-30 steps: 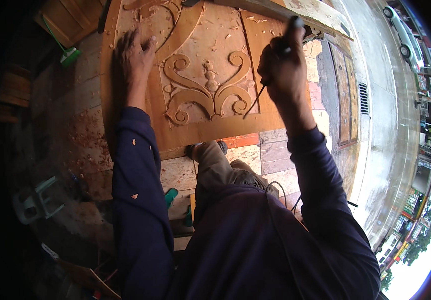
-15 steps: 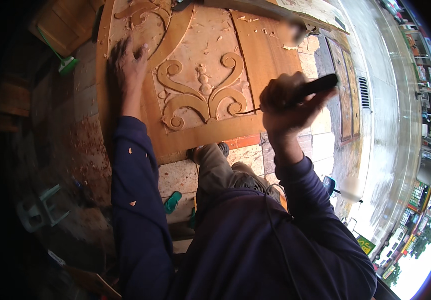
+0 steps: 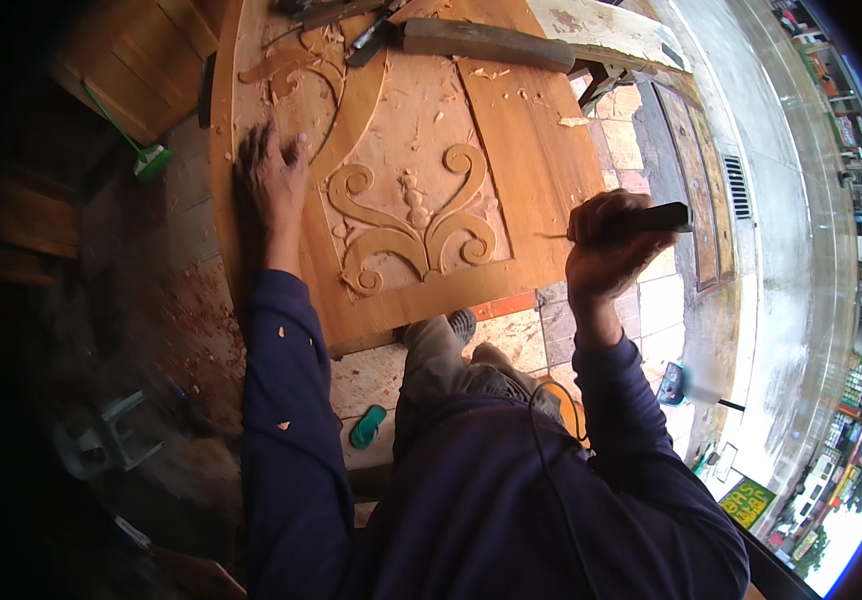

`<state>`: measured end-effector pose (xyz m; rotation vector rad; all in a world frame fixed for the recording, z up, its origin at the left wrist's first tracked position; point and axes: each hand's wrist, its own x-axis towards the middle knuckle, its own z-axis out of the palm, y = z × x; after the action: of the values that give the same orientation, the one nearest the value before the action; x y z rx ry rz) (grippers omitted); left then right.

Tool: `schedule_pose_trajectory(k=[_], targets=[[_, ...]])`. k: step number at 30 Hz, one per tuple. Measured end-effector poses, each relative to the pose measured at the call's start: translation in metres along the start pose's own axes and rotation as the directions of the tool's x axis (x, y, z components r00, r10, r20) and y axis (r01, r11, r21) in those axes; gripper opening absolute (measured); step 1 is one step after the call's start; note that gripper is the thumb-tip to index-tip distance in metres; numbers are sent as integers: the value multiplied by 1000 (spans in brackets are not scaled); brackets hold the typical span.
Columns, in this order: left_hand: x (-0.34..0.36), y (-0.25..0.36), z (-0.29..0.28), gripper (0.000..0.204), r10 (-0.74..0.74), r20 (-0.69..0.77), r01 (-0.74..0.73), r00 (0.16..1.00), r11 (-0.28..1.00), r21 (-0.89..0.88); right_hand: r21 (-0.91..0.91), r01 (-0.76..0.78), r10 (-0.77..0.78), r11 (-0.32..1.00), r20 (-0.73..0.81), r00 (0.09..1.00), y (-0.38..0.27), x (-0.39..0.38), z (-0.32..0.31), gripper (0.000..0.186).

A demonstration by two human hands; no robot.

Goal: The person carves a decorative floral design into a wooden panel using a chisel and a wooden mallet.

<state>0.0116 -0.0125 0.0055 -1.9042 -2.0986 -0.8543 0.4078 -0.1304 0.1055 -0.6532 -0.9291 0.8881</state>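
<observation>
A wooden panel (image 3: 541, 120) carries raised scroll carving (image 3: 383, 240) with a small bud-like figure between its curls. My left hand (image 3: 276, 185) lies on the panel's left side, fingers spread, holding nothing. My right hand (image 3: 601, 255) is wrapped round the dark handle of a carving chisel (image 3: 656, 218), at the panel's right edge. Its thin blade points left over the plain border, apart from the scrolls. Wood shavings are scattered over the panel.
A wooden block (image 3: 486, 45) and dark-bladed hand tools (image 3: 371, 42) lie across the panel's far end. A green broom (image 3: 151, 160) stands at the left. On the tiled floor are a green slipper (image 3: 368, 427) and a plastic stool (image 3: 116, 435). Right lies a wet street.
My right hand has drawn the chisel back to the right, its tip leaving the right-hand scroll. My left hand stays on the panel's left side. The whole view has shifted slightly.
</observation>
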Motion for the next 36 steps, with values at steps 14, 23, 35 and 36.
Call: schedule_pose_trajectory(k=[14, 23, 35, 36], targets=[[4, 17, -21, 64, -80, 157, 85, 984, 996, -25, -669, -165, 68, 725, -169, 983, -81, -141, -36, 29], [3, 21, -44, 64, 10, 335, 65, 942, 975, -211, -580, -326, -38, 746, -527, 849, -55, -183, 42, 36], [-82, 18, -122, 67, 644, 492, -550, 586, 762, -342, -474, -344, -173, 811, -755, 633, -54, -246, 145, 39], [-90, 15, -139, 65, 704, 438, -500, 558, 707, -500, -454, -335, -146, 826, -746, 649, -51, -250, 151, 39]])
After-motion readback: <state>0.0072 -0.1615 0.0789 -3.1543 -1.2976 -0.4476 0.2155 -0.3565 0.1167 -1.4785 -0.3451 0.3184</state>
